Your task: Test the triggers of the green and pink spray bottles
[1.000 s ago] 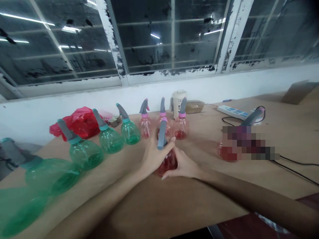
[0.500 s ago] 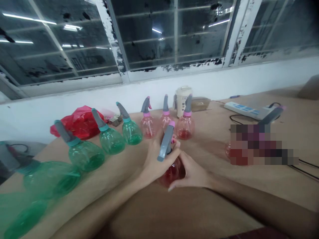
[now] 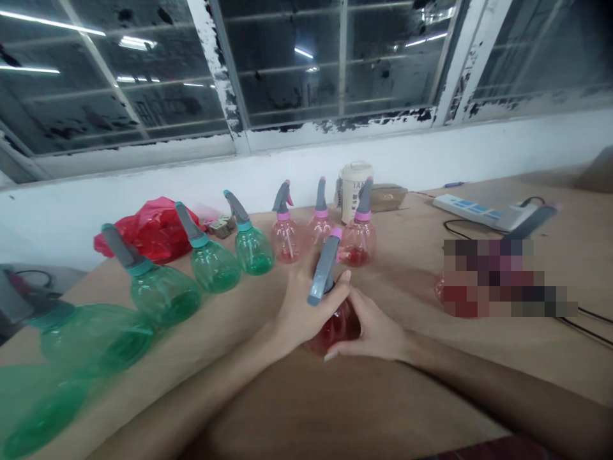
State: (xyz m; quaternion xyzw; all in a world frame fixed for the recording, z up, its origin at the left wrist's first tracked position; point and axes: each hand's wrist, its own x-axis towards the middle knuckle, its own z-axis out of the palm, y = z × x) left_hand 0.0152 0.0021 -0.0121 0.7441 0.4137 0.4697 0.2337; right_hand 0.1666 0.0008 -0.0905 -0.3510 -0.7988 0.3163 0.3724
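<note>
A clear pink spray bottle (image 3: 341, 326) with red liquid and a grey trigger head stands upright at the centre of the table. My left hand (image 3: 306, 306) is closed around its neck, just under the spray head, with the thumb across the front. Around the right side of the bottle's body curls my right hand (image 3: 376, 326), thumb low at the front. The fingers behind the bottle are hidden. Just beyond it stand a pink spray bottle (image 3: 360, 246), another pink bottle (image 3: 320, 225) partly covered, and a third pink bottle (image 3: 286, 239).
Several green spray bottles (image 3: 215, 265) curve along the left side. Behind them lies a red plastic bag (image 3: 153, 230). A paper cup (image 3: 352, 198) is by the wall. To the right are a power strip (image 3: 472, 209), black cables and a partly pixelated spray bottle (image 3: 529, 223).
The view has shifted slightly. Both hands keep their hold on the pink spray bottle, and its spray head looks tilted a little further right. The other bottles stay in place.
</note>
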